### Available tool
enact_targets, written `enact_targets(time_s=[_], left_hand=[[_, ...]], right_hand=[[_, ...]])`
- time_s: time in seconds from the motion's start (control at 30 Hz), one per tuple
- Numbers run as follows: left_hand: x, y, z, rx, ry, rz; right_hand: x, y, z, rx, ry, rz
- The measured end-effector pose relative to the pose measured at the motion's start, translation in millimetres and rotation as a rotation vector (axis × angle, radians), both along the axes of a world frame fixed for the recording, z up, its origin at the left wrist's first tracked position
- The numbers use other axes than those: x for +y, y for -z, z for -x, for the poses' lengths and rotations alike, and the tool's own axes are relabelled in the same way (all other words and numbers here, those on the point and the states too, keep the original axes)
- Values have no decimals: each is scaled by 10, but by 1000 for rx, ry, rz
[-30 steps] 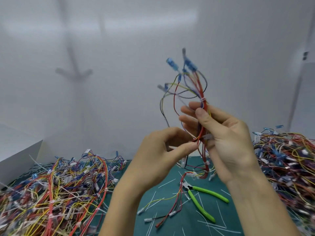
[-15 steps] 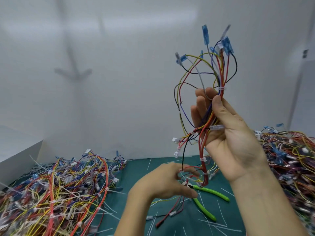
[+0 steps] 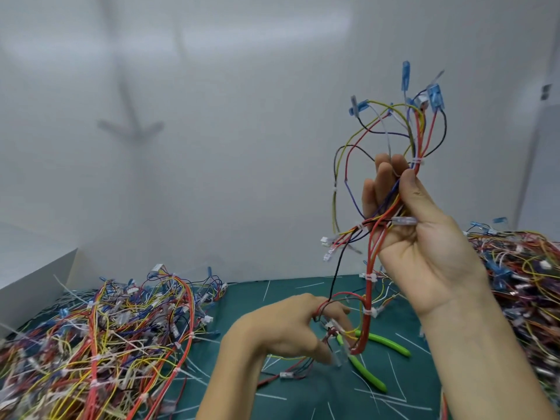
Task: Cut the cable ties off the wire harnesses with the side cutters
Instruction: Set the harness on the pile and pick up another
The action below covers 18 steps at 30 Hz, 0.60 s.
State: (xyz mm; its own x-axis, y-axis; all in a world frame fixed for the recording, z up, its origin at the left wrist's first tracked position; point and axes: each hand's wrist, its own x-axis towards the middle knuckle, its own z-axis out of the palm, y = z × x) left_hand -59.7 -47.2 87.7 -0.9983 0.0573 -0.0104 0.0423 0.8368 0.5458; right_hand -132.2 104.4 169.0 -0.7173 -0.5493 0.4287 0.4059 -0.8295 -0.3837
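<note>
My right hand holds a wire harness upright above the mat, thumb pressing the bundle against the fingers. Blue terminals stick out at the top of the harness. White cable ties wrap it above the thumb and lower down on the red strand. The harness's lower loop hangs down to the side cutters, which lie with their green handles on the green mat. My left hand is low over the mat, fingers spread at the cutters' head and the hanging wires; its grip is blurred.
A big heap of tied harnesses fills the left side of the mat, and another heap lies at the right. A white box stands at the far left. Cut tie scraps litter the mat. A white wall is behind.
My right hand lifted the harness higher and to the right. My left hand let go of it and dropped down to the cutters on the mat.
</note>
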Motion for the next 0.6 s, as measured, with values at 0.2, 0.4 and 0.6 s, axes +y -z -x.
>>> enact_targets(time_s=[0.2,0.4,0.6], left_hand=[[-168,52,-89,45,-226,-267],[-485,-15,-297,259,-620,-677],[-447,-166,-358,477,-606,-947]], right_hand=[[14,20,40,-16,51,-44],[-1,76,118,-54,116,-229],[-88,139,104,-36,45,-339]])
